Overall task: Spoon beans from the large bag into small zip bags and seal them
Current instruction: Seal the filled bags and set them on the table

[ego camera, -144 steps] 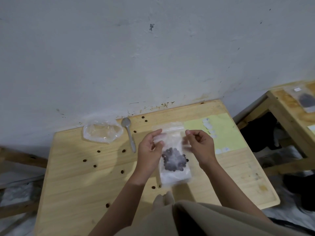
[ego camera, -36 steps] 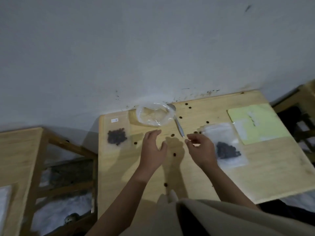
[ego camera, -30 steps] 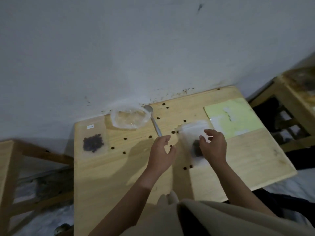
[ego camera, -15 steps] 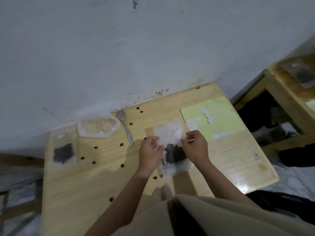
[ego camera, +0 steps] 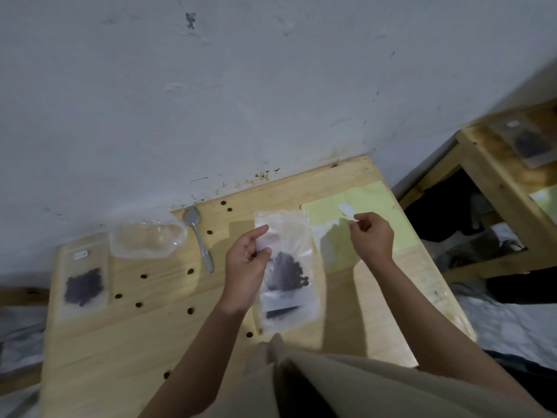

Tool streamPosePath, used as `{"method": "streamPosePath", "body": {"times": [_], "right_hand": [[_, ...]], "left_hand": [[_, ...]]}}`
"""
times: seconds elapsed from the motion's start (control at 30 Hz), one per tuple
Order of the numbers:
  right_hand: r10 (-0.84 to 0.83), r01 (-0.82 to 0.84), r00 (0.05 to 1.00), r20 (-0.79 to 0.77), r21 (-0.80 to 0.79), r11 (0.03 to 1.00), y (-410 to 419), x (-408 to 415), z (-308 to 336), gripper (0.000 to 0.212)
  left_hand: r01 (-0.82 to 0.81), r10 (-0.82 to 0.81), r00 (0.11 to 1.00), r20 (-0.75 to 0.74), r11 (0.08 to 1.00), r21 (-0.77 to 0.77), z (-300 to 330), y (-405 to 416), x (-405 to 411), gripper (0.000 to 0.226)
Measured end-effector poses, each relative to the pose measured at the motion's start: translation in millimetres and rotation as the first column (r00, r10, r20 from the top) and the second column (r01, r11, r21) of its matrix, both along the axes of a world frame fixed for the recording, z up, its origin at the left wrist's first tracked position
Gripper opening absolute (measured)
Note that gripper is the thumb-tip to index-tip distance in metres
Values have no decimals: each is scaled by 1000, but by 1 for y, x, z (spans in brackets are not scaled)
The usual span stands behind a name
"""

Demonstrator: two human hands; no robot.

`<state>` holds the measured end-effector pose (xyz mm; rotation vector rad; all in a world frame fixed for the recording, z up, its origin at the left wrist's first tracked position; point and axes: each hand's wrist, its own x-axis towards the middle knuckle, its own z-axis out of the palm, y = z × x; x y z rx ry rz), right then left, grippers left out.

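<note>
My left hand [ego camera: 245,267] pinches the left edge of a small clear zip bag [ego camera: 286,267] with dark beans in it, held upright above the wooden table [ego camera: 150,342]. My right hand [ego camera: 372,238] is off to the right over a yellow-green sheet [ego camera: 376,200], its fingertips closed on a small white sticker [ego camera: 346,210]. The large clear bag [ego camera: 147,238] lies crumpled at the back left and looks nearly empty. A metal spoon [ego camera: 200,236] lies beside it. Another small bag of beans [ego camera: 83,285] lies flat at the table's left edge.
Several loose beans dot the tabletop. The wall runs along the table's far edge. A second wooden table [ego camera: 494,176] stands at the right with another filled bag [ego camera: 530,143] on it. My beige clothing covers the near edge.
My right hand let go of the small bag and moved right to the yellow-green sheet, where it pinches a white sticker. My left hand keeps the bag raised.
</note>
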<state>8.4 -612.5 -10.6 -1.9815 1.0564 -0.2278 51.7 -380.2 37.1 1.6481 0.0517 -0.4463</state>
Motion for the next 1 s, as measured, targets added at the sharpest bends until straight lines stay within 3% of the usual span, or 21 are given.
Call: {"method": "streamPosePath", "body": {"times": [0.2,0.37,0.5,0.67,0.8,0.9,1.0], "right_hand": [[69,-97,982,-178,-156,983,-32,38,-23,30],[50,-129,954,-294,-253,959,-29,58,-26,21],[-7,-19,988,-155,-169,985,-30,58,-20,16],[-111,91,969,219,103,991,-4,43,29,9],[-10,-111,910,414,266,958,47,21,75,14],[130,-264,899,419,280,923,75,11,91,13],[161,-284,903,398,273,919,93,7,95,13]], "left_hand": [[0,1,1000,-28,1000,20,1,-4,6,48],[-27,27,1000,-4,998,55,5,-8,8,39],[-14,14,1000,10,997,72,5,-8,8,35],[-42,41,999,12,997,72,12,-8,7,31],[-5,3,999,36,998,65,17,-6,4,35],[21,-24,996,86,999,39,25,-4,1,39],[25,-28,991,130,999,20,35,0,-5,33]]}}
